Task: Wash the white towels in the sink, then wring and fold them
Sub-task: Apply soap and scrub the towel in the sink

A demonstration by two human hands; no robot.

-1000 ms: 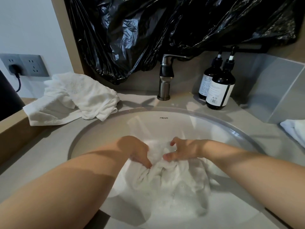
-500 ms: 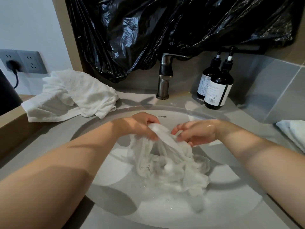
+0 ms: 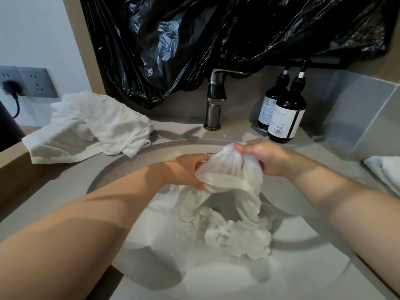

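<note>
The wet towel [image 3: 229,182] looks soft, limp and water-heavy, likely slippery; best gripped at its bunched upper edge; it is white, crumpled, draping from both hands into the sink [image 3: 121,169]; the left hand [image 3: 186,172] and right hand [image 3: 266,158] curl their fingers around that gathered top.

White towel [image 3: 229,182]; black plastic sheet [image 3: 216,40]; dark bottles [image 3: 285,107].

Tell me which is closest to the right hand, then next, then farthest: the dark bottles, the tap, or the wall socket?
1. Dark bottles, just behind the right hand gripping the wet towel.
2. Tap, farther back and to the left.
3. Wall socket, far left on the wall.
</note>
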